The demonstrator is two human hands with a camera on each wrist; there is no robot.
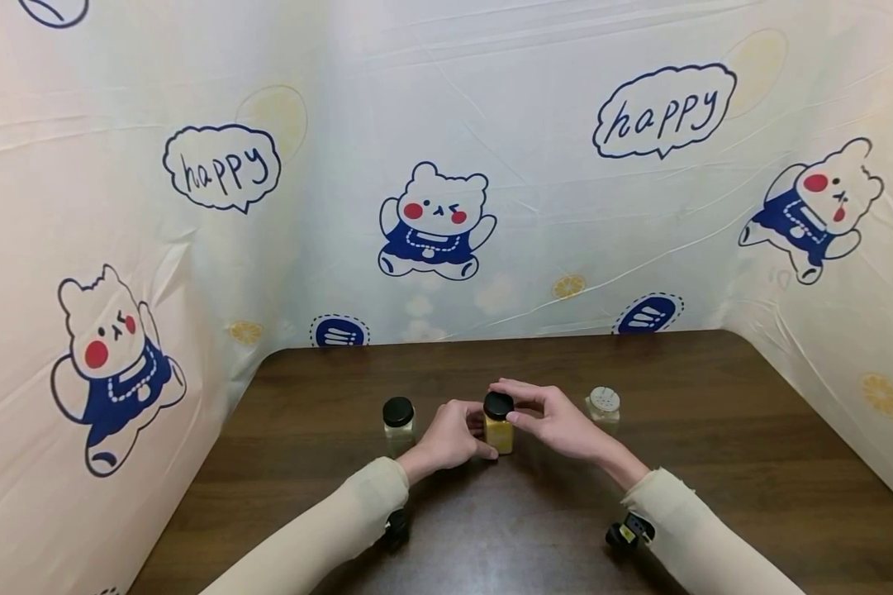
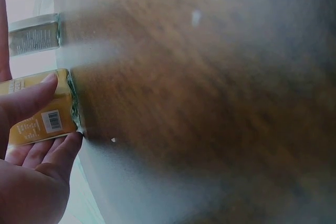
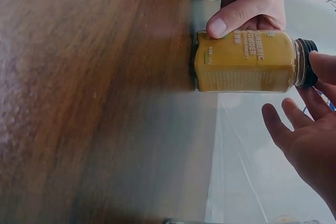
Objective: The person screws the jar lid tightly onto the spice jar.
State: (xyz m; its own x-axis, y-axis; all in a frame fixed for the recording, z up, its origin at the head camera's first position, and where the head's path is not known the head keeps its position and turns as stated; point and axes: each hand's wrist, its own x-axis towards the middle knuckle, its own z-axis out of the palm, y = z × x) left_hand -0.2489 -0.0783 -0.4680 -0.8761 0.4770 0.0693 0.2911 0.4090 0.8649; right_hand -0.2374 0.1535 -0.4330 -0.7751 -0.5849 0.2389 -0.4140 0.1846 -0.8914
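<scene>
A square glass jar of yellow powder (image 1: pixel 500 438), labelled turmeric powder in the right wrist view, stands upright on the table. My left hand (image 1: pixel 449 435) grips its lower body, with the thumb (image 2: pixel 39 95) on one side and the fingers behind it. At the top, the thumb and a finger of my right hand (image 1: pixel 558 421) pinch the black lid (image 3: pixel 306 64). The lid sits on the jar's neck. The right hand's other fingers (image 3: pixel 275 121) stand off the glass.
Left of the hands stands a glass jar with a black lid (image 1: pixel 399 413). Behind the right wrist is another jar, its pale top (image 1: pixel 605 400) dotted with holes. All are on a brown wooden table (image 1: pixel 491 529). A printed cloth (image 1: pixel 535 248) hangs around the table's back and sides.
</scene>
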